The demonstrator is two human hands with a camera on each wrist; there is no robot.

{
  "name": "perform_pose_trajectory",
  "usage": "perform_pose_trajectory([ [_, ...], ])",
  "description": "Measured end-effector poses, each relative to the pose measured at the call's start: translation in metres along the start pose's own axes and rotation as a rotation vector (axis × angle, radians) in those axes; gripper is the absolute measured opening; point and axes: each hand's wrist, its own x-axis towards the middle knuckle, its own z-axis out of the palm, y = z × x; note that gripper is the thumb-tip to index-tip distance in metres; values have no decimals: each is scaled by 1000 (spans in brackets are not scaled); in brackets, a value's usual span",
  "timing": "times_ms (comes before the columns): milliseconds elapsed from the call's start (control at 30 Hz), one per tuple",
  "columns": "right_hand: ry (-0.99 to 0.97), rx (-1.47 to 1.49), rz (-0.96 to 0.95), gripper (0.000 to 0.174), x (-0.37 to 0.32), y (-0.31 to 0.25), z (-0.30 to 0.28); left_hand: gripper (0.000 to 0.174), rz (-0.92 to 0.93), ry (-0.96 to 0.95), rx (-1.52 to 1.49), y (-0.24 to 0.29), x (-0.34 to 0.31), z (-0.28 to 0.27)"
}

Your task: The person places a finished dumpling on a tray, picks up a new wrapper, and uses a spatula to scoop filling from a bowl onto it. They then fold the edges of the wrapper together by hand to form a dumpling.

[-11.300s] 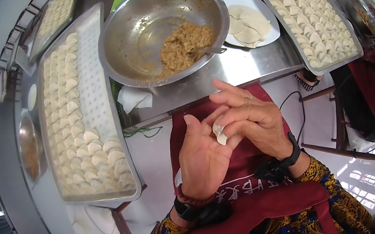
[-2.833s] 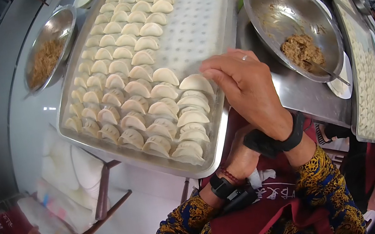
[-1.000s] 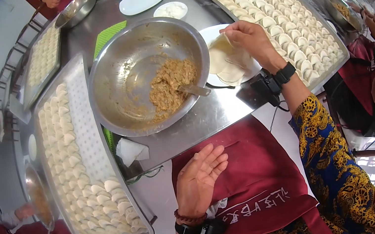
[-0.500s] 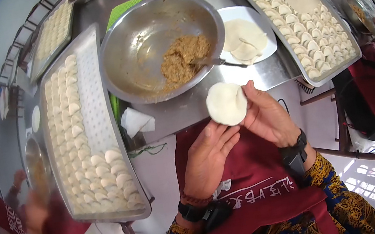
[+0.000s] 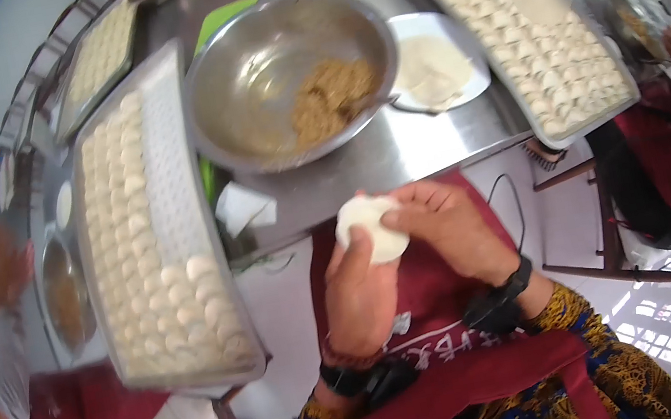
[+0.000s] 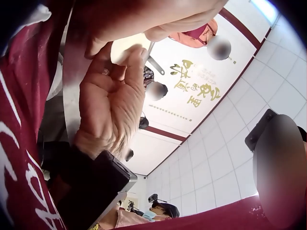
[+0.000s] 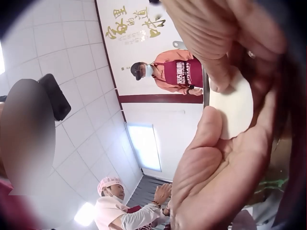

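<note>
A round dumpling wrapper (image 5: 363, 213) is held up between the two hands in front of the chest, its face bare of filling and its outline so close to round that no long axis stands out. The left hand (image 5: 360, 299) has it at the lower left, thumb laid across the near face and fingers behind; the right hand (image 5: 456, 231) pinches its right edge, thumb in front and curled fingers at the back, so both hands touch it, with hardly any gap between their thumbs. The right hand sits slightly farther forward. Straight beyond the wrapper, across the steel table's edge and well apart from it, the brown minced filling (image 5: 329, 98) lies heaped in the right half of a stainless-steel mixing bowl (image 5: 241, 105); the white plate (image 5: 480, 74) of spare wrappers stands just right of that bowl, on the right hand's side. A tray (image 5: 167, 163) of pleated dumplings lies to the left, nearer the left hand. As for writing, gold characters (image 6: 183, 85) on the wall seem to read 家里的味道. A burgundy apron (image 7: 180, 72) on a standing person carries white Chinese characters, perhaps 发达面粉, over smaller lettering that cannot be made out surely. The wearer's own burgundy apron (image 5: 465, 382) shows white script, upside down and partly covered, which I cannot read.
</note>
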Motion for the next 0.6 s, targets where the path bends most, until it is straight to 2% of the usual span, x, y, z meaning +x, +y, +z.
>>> perform_pose_trajectory([
  [33,36,-125,-47,22,-1,2,-2,49,19,-1,-10,0,-1,-1],
  [67,25,-108,-90,21,-2,5,-4,48,34,-23,-23,0,1,0],
  [200,-10,-82,-2,22,-4,13,-16,50,3,-64,-2,-4,-3,-7],
  [333,-18,-89,0,24,-2,9,-21,47,-44,-98,-38,-6,2,-14],
  [400,-26,-109,-2,25,-2,7,-25,46,-5,-10,528,-1,-1,-8],
  [433,-58,-124,17,26,-2,8,-25,43,-33,48,482,0,-1,-2],
  [600,-44,-122,-21,27,3,17,-28,43,-51,-17,330,3,-1,0],
])
